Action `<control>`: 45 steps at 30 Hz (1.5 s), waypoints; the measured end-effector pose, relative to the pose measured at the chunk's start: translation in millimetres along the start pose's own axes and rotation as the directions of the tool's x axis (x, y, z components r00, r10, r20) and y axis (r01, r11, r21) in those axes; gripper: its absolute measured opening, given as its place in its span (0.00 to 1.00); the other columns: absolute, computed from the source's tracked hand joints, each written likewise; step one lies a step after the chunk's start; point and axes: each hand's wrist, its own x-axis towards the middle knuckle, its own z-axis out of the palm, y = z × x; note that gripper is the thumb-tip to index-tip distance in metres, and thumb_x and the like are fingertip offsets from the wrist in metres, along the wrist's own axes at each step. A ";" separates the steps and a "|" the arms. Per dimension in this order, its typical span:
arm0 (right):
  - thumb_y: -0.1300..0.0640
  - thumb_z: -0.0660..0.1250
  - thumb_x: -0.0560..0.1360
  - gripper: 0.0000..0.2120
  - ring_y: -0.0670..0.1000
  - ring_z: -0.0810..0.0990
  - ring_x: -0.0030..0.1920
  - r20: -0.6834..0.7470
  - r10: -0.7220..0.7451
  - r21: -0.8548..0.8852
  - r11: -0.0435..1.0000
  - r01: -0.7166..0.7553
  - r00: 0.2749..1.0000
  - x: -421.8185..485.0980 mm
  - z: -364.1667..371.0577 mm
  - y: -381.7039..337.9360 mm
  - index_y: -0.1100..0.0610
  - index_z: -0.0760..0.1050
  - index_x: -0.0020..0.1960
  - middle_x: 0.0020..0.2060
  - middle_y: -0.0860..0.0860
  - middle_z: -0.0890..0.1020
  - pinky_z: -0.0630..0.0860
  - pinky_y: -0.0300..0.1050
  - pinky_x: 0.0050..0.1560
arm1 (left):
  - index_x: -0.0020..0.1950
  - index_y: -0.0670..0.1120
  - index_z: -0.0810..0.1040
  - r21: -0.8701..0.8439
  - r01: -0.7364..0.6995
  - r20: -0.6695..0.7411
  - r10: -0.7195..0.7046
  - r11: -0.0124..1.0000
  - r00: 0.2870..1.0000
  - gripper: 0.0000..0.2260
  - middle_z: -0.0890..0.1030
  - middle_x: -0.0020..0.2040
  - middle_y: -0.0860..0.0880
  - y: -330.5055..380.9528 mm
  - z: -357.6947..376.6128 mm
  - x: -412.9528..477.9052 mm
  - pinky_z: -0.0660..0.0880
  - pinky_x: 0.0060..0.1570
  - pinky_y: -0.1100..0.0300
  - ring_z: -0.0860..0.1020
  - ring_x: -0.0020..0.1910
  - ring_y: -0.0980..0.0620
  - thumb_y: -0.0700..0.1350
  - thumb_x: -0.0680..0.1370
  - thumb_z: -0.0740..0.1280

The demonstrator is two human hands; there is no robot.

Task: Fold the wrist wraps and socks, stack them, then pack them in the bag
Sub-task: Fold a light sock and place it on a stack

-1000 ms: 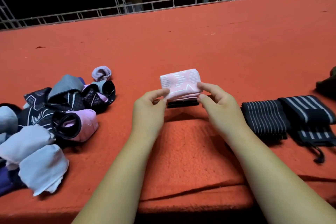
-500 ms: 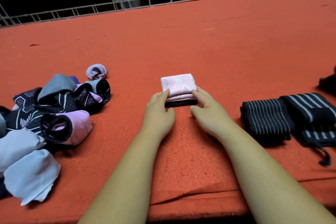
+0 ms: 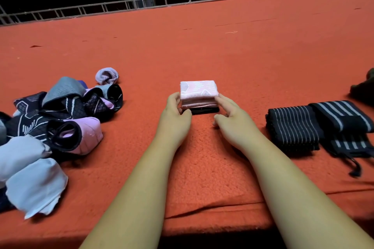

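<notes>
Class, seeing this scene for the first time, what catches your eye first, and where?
A small stack of folded socks, pink on top, sits at centre, with the left hand and right hand touching its sides. A jumbled sock pile lies at the left, and striped wrist wraps lie at the right.

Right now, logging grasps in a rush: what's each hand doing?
Left hand: grips the folded pink stack at its left edge.
Right hand: open, straight fingers touching the stack's right side.
</notes>
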 end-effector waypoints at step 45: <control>0.63 0.67 0.80 0.16 0.34 0.83 0.49 0.247 -0.187 -0.111 0.969 0.220 0.951 -101.4 52.0 -39.2 0.44 0.85 0.46 0.44 0.36 0.87 0.73 0.31 0.56 | 0.51 0.52 0.78 0.828 0.165 -0.330 0.228 0.536 0.916 0.08 0.81 0.48 0.46 -27.1 -182.2 -92.8 0.67 0.43 0.50 0.74 0.50 0.41 0.39 0.79 0.64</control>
